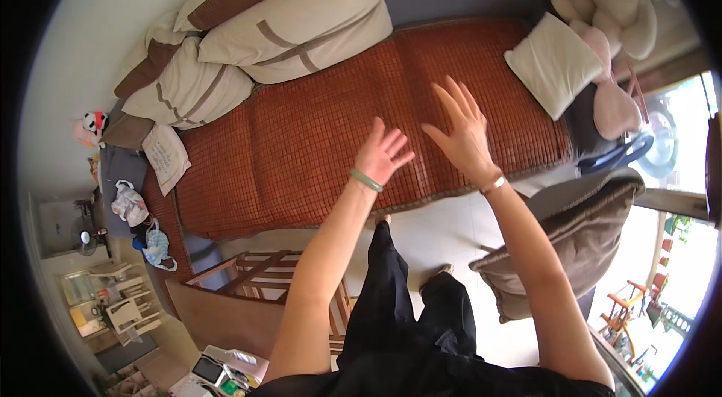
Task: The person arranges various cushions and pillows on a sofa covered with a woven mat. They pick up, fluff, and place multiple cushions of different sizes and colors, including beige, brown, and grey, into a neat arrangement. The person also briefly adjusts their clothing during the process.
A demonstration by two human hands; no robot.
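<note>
Both of my arms reach forward over a long sofa covered by a reddish-brown woven seat mat [301, 134]. My left hand [379, 155], with a green bangle [366, 180] on its wrist, is held up with fingers apart and nothing in it. To its right, my right hand [462, 130] is also spread and holds nothing; a thin bracelet [492, 185] circles that wrist. The hands do not touch each other. Whether either hand touches the mat I cannot tell; they seem to hover above its front part.
Large beige and brown cushions [301, 21] lean at the back left. A white pillow [555, 66] lies at the right end beside plush toys [609, 2]. A brown cushion [564, 246] stands near my right arm, a wooden rack [256, 269] near my left. Plastic bags [131, 205] lie far left.
</note>
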